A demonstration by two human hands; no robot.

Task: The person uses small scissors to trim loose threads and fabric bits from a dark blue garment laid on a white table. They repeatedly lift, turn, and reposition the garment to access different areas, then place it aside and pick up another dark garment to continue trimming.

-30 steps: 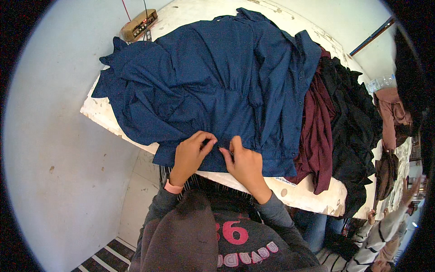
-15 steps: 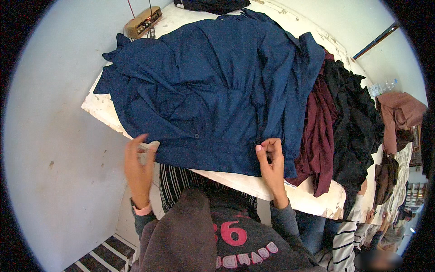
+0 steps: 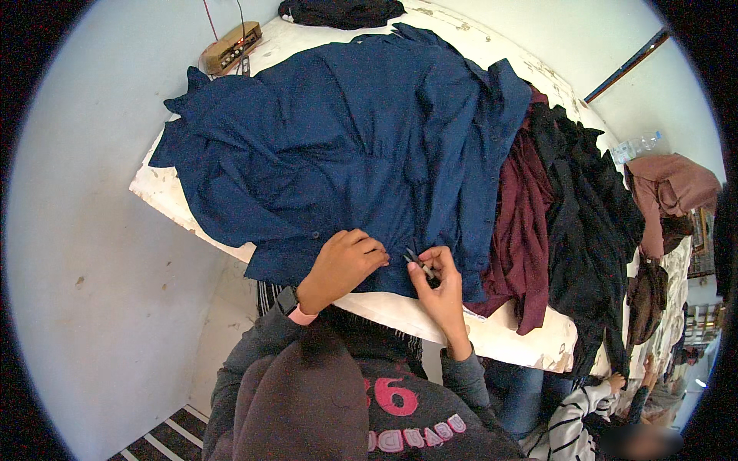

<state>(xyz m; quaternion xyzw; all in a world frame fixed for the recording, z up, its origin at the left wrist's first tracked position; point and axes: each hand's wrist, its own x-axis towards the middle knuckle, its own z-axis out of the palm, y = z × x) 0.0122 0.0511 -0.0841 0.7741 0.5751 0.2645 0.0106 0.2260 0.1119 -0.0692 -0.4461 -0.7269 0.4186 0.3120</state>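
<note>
A big blue shirt point(image 3: 346, 146) lies spread over the white table point(image 3: 507, 346) in the middle of the frame. The left hand point(image 3: 342, 265) rests curled on its bottom edge. The right hand point(image 3: 438, 284) pinches a small dark tool point(image 3: 419, 263) there. Dark red clothes point(image 3: 519, 223) lie to the right.

Grey long sleeves on both arms, a dark watch with pink band point(image 3: 292, 306) at the left wrist, pink lettering across the sweatshirt point(image 3: 400, 419).
</note>
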